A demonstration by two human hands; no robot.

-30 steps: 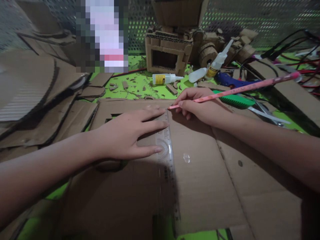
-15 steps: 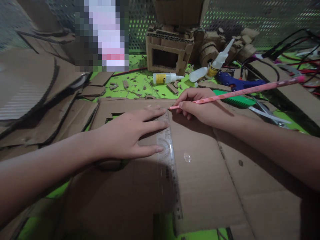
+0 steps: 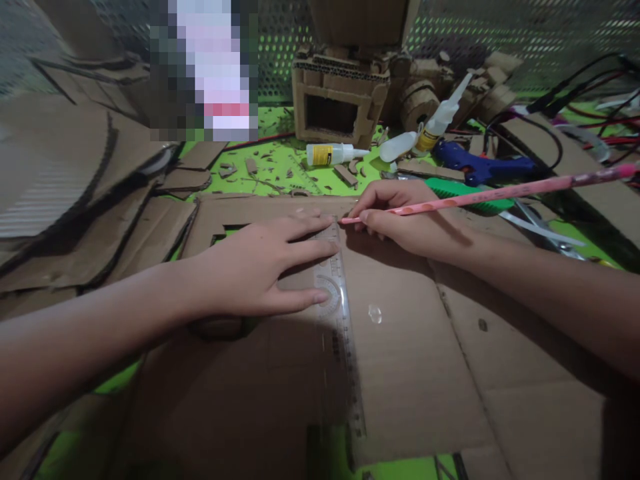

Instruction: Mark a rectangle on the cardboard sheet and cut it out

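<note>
A perforated screen [image 3: 500,40] backs a green tabletop [image 3: 230,189] strewn with cardboard scraps, as seen from your head camera, the only view. Beyond your work stand a cardboard box with a window [image 3: 327,80], a glue bottle [image 3: 330,155] on its side and another, tilted bottle [image 3: 433,137]; a blue tool [image 3: 470,163] and cables [image 3: 555,100] lie to the right.

Before you, a brown cardboard sheet [image 3: 405,347] lies flat, a clear ruler [image 3: 345,333] running lengthwise down its middle. Your left hand [image 3: 260,267] is spread, palm down, its fingertips on the ruler's far half. Your right hand [image 3: 400,230] grips a pink pencil [image 3: 480,195] near the point, its tip at the ruler's right edge by the far end; whether it touches the sheet cannot be told.

Already done: cut-outs show beside your left hand and at the sheet's near edge, and the ruler is laid. No pencil line can be made out along the ruler's right edge, so the marking there looks barely begun, with most of that length apparently left.
</note>
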